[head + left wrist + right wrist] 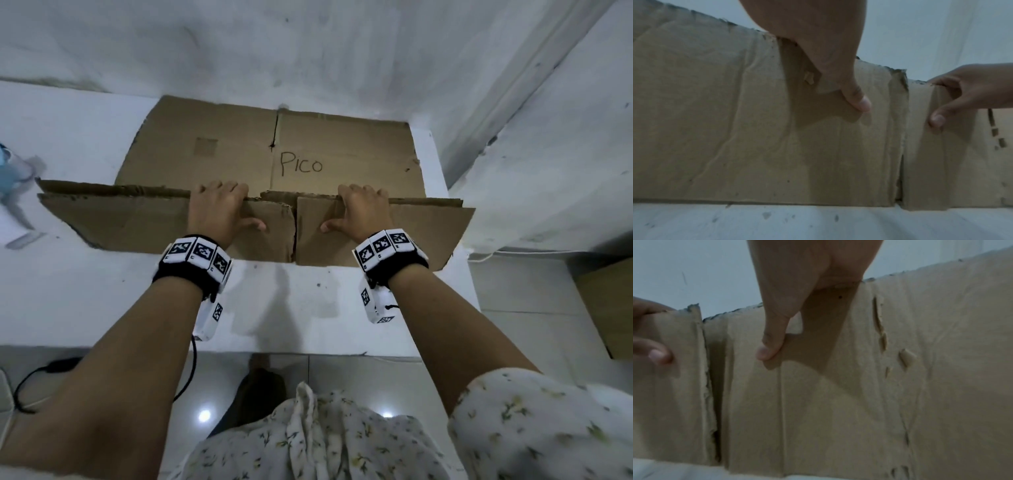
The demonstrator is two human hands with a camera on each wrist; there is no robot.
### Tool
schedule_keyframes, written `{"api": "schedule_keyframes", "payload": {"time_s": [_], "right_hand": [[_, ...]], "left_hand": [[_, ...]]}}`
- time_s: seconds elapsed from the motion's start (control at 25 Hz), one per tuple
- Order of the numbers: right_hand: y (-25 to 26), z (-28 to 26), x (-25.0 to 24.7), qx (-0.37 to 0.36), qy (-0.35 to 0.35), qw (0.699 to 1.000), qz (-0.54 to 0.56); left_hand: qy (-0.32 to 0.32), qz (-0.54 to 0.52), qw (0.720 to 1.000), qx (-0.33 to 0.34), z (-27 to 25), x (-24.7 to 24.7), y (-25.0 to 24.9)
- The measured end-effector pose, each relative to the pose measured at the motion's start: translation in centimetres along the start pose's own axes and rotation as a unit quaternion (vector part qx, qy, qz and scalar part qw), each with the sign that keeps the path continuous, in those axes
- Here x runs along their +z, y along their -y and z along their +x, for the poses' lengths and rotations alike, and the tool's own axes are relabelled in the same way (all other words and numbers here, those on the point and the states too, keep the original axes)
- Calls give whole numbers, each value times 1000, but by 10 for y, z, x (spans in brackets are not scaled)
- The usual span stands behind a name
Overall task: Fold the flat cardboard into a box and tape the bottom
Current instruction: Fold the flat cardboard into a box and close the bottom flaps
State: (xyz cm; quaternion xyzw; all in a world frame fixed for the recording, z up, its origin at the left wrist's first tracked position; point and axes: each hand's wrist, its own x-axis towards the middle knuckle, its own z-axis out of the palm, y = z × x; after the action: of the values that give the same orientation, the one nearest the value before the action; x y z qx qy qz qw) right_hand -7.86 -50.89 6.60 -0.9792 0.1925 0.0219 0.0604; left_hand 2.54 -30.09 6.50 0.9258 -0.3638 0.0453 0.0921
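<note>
A flattened brown cardboard box with "Pico" written on it lies on a white table. Its two near flaps are raised upright, side by side, with a slit between them. My left hand grips the top edge of the left flap, fingers hooked over it and thumb on the near face. My right hand grips the right flap the same way, thumb pressed on the front. A second cardboard layer shows behind the flaps.
White walls close the far side and the right corner. A blue and clear object lies at the table's left edge. A brown box stands on the floor at the right. A black cable hangs at the lower left.
</note>
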Motion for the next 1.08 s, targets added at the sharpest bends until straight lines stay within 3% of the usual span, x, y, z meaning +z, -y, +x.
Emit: {"api": "schedule_keyframes", "payload": {"time_s": [0.2, 0.52, 0.68, 0.92, 1.08], "right_hand": [[10, -32, -29, 35, -46, 998, 23], [60, -73, -189, 41, -231, 972, -5], [91, -98, -249, 33, -254, 966, -20], [94, -125, -224, 36, -173, 984, -12], [91, -123, -218, 34, -193, 981, -2]], "left_hand": [[-47, 9, 999, -5, -27, -34, -4], [-222, -1, 975, 26, -34, -182, 11], [-262, -28, 963, 50, -44, -246, 25], [-189, -45, 976, 100, -66, -233, 27], [-202, -40, 973, 101, -60, -229, 25]]}}
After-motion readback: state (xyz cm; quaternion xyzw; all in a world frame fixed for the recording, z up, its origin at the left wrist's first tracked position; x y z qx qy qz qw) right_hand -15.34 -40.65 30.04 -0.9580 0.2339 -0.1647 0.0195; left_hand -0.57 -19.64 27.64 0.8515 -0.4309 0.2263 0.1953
